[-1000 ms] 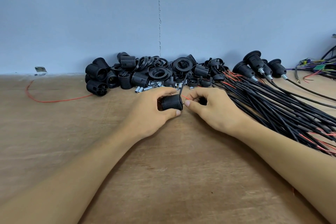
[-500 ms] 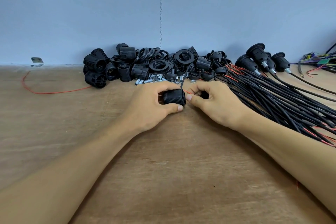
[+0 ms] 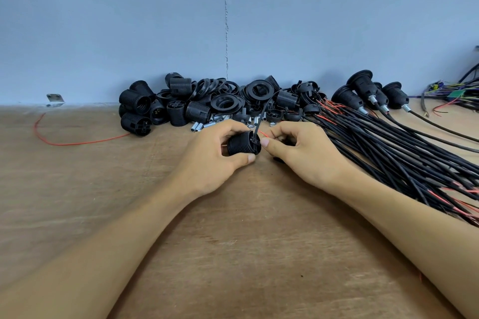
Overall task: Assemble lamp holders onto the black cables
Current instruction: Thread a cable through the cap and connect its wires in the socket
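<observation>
The lamp holder [image 3: 243, 143], a black ribbed barrel, is lying on its side just above the worktop [image 3: 233, 241], near the middle of the view. The left hand [image 3: 215, 158] is gripping it, with its fingers [image 3: 246, 159] curling round the barrel from above and below. A black cable [image 3: 262, 114] is rising from the holder's right end and arching back over the parts behind. A thin red wire [image 3: 263, 134] is sticking out at that same end. The right hand [image 3: 303, 153] is pinching it there, its fingers [image 3: 267, 142] bending in and the thumb tip touching the holder's end face.

Just beside the right hand, a thick bundle of black cables [image 3: 401, 153] is fanning across the worktop toward the right edge, with red wire ends showing here and there. Behind both hands, a heap of black holder parts [image 3: 207, 106] is sitting against the blue wall [image 3: 129, 21]: barrels, rings and caps. Short metal tubes [image 3: 207, 125] are lying at the front of the heap. To the right of it, several finished holders [image 3: 363, 88] are resting on cable ends. A tangle of coloured wires [image 3: 451, 90] is lying at the far right. Well to the left, a loose red strand [image 3: 77, 141] is curving across the wood, and a small metal bracket [image 3: 55, 98] is sitting at the foot of the wall.
</observation>
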